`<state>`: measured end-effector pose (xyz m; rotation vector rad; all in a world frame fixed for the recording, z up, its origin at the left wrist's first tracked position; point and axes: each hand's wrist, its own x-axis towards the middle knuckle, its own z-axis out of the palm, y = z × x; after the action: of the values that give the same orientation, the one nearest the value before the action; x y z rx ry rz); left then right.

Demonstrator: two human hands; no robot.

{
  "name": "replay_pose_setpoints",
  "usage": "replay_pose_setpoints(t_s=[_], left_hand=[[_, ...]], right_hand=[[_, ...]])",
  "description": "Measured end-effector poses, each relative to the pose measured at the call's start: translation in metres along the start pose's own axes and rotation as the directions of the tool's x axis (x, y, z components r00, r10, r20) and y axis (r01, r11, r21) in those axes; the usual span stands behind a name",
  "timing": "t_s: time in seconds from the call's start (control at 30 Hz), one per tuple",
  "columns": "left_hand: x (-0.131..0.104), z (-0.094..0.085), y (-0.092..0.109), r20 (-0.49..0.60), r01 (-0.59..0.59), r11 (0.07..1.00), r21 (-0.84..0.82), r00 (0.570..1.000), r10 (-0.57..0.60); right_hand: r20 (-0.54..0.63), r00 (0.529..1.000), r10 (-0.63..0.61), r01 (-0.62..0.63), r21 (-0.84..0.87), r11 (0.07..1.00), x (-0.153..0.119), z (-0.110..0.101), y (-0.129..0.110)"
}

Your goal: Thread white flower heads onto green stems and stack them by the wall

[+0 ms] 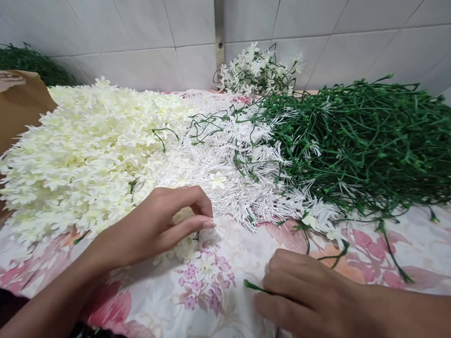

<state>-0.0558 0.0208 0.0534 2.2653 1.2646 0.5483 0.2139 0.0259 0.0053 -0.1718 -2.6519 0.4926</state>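
Note:
My right hand (307, 292) is closed round a green artificial flower stem (255, 286). Its budded tip sticks out to the left of my fingers, low over the flowered cloth. My left hand (167, 219) is at the front edge of the white stamen pile (225, 164), thumb and curled fingers pinched together. Whatever lies between those fingertips is too small or hidden to make out. Behind and left of this hand is a large heap of cream-white flower heads (73, 154). A few cream blossoms (183, 252) lie below the left wrist and thumb.
A big heap of green stems (370, 138) spreads over the right side. Assembled white flowers (259, 71) lie by the tiled wall (314, 8). On the left stands a brown paper bag (9, 112), with more greenery (25, 62) behind. Patterned cloth (240, 322) covers the surface.

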Motion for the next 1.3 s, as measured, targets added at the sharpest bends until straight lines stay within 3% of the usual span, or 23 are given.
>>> replay_pose_setpoints(t_s=[0.2,0.3,0.37,0.43,0.5,0.57,0.63,0.77,0.87,1.03,1.2,1.3], left_hand=[[-0.001,0.014,0.007,0.036,-0.120,0.992,0.038,0.992,0.119],[0.002,0.022,0.010,0.005,-0.229,0.949,0.214,0.972,0.234],[0.003,0.025,0.012,0.042,-0.312,0.893,0.324,0.948,0.316],[0.003,0.027,0.012,0.086,-0.386,0.874,0.297,0.922,0.378],[0.002,0.026,0.011,0.034,-0.398,0.905,0.150,0.917,0.398],[0.002,0.022,0.008,-0.082,-0.346,0.936,0.061,0.933,0.350],[0.003,0.017,0.004,-0.128,-0.247,0.960,0.128,0.956,0.263],[0.005,0.013,0.000,0.033,-0.123,0.928,0.351,0.992,0.119],[0.006,0.017,-0.001,0.063,-0.107,0.907,0.408,0.994,0.089],[0.005,0.020,0.001,0.056,-0.078,0.955,0.287,0.996,0.065],[0.004,0.022,0.009,0.185,-0.079,0.978,0.193,0.982,0.043],[0.006,0.023,0.009,0.110,-0.093,0.968,0.233,0.992,0.068]], right_hand=[[-0.002,0.992,-0.126,0.126,-0.017,0.992,-0.005,-0.001,-0.001],[-0.022,0.987,-0.158,0.158,-0.009,0.987,-0.006,0.001,-0.003],[-0.044,0.987,-0.154,0.154,-0.007,0.988,-0.005,0.002,-0.004],[-0.083,0.987,-0.134,0.135,0.000,0.991,-0.004,0.004,-0.006],[-0.123,0.985,-0.119,0.122,0.014,0.992,-0.003,0.005,-0.007],[-0.138,0.983,-0.121,0.125,0.020,0.992,-0.003,0.005,-0.007],[-0.135,0.981,-0.139,0.142,0.017,0.990,-0.003,0.006,-0.006],[-0.125,0.984,-0.124,0.128,0.024,0.992,-0.005,0.007,-0.005],[-0.105,0.986,-0.130,0.133,0.028,0.991,-0.006,0.008,-0.004],[-0.095,0.982,-0.163,0.166,0.026,0.986,-0.006,0.010,-0.003],[-0.126,0.978,-0.169,0.176,0.046,0.983,-0.010,0.013,-0.001],[-0.172,0.961,-0.215,0.230,0.072,0.971,-0.013,0.017,-0.001]])
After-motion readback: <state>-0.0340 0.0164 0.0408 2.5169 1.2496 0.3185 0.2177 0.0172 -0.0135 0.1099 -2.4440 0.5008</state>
